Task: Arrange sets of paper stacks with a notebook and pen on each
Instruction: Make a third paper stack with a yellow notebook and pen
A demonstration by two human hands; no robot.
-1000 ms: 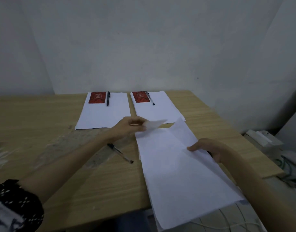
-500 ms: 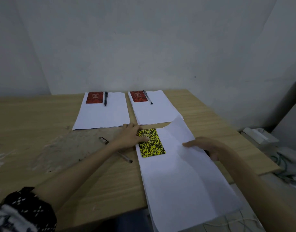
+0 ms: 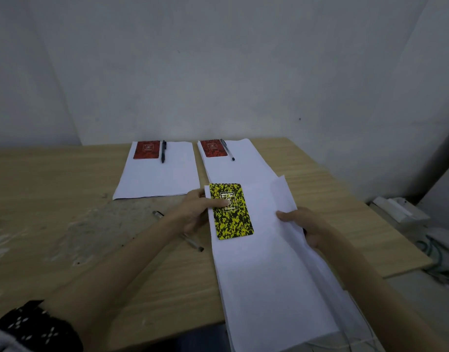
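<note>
A yellow-and-black notebook (image 3: 233, 219) lies at the far left corner of the near paper stack (image 3: 264, 288), which overhangs the table's front edge. My left hand (image 3: 193, 212) grips the notebook's left edge, thumb pressed on its cover. My right hand (image 3: 304, 224) holds the stack's right side, where the top sheets are lifted and curled. A loose pen (image 3: 193, 243) lies on the table, partly hidden under my left wrist. At the back, the left stack (image 3: 157, 179) and right stack (image 3: 238, 171) each carry a red notebook (image 3: 146, 149) (image 3: 213, 148) and a pen (image 3: 163, 154) (image 3: 227, 149).
The wooden table (image 3: 53, 186) has a scuffed patch left of my arm. Its right edge runs close to my right hand. Beyond that edge, lower down, sit a white device (image 3: 401, 212) and cables. A grey wall stands behind the table.
One second ago my left hand pinched a sheet corner. Then the yellow notebook appeared on the near stack, and it now sits squarer at the corner. My right hand kept its hold.
</note>
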